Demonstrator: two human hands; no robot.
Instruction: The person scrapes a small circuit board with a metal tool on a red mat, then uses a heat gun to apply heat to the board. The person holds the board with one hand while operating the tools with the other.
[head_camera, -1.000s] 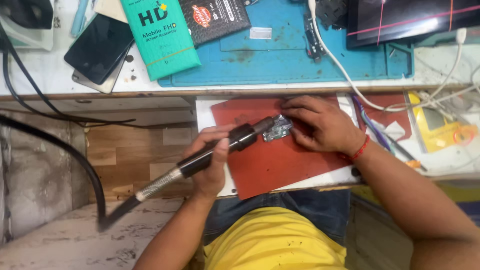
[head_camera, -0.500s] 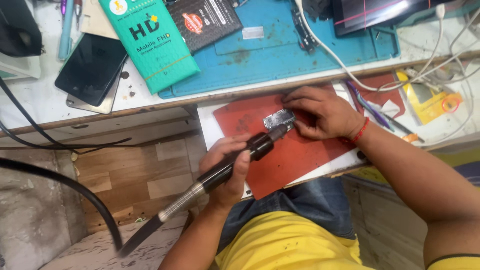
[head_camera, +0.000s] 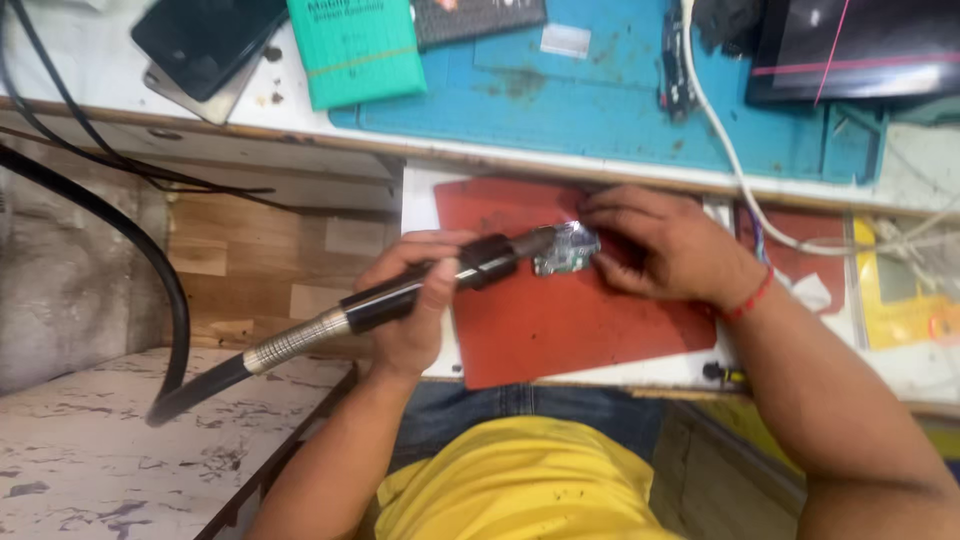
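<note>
Hiding part of circuit board (head_camera: 566, 250): right hand (head_camera: 665, 245); nozzle (head_camera: 500, 258) in left hand (head_camera: 410, 300).

The lower part of the red mat (head_camera: 560, 330) lies open at frame centre; a white cable (head_camera: 720, 150) and a green box (head_camera: 355, 50) crowd the tabletop (head_camera: 90, 70) along the top.

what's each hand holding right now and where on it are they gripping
The left hand grips the black hot-air wand around its handle, behind the nozzle. The right hand pins the small circuit board by its right edge on the red mat.
</note>
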